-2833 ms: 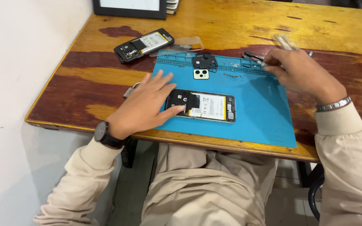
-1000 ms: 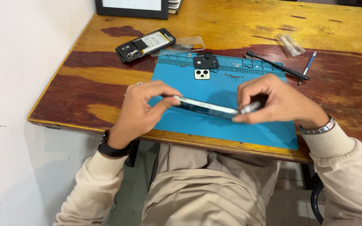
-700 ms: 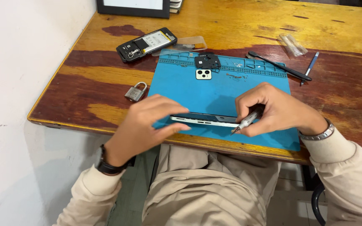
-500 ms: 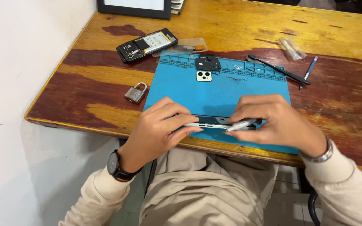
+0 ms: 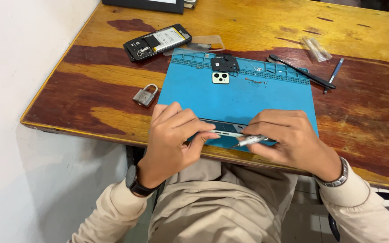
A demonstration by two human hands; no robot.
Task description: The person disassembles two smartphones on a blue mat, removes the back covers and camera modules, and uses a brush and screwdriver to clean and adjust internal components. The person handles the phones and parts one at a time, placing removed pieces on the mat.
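Note:
My left hand [image 5: 174, 137] grips the left end of an opened phone [image 5: 225, 130], held on edge just above the near edge of the blue work mat [image 5: 248, 96]. My right hand [image 5: 289, 139] holds the phone's right end and pinches a small silver screwdriver [image 5: 252, 141] whose tip points left along the phone's lower edge. Most of the phone is hidden by my fingers.
A second opened phone [image 5: 157, 41] lies at the far left of the wooden table [image 5: 365, 103]. A black cover piece [image 5: 224, 63] and a white camera module [image 5: 220, 78] lie on the mat's far part. A padlock [image 5: 145, 96] sits left of the mat; black tool [image 5: 301, 77] and blue pen [image 5: 333, 74] at right.
The phone was lifted off the mat, tipped on edge and drawn toward the table's near edge. My right hand came back from the far right with the screwdriver. The padlock came into view.

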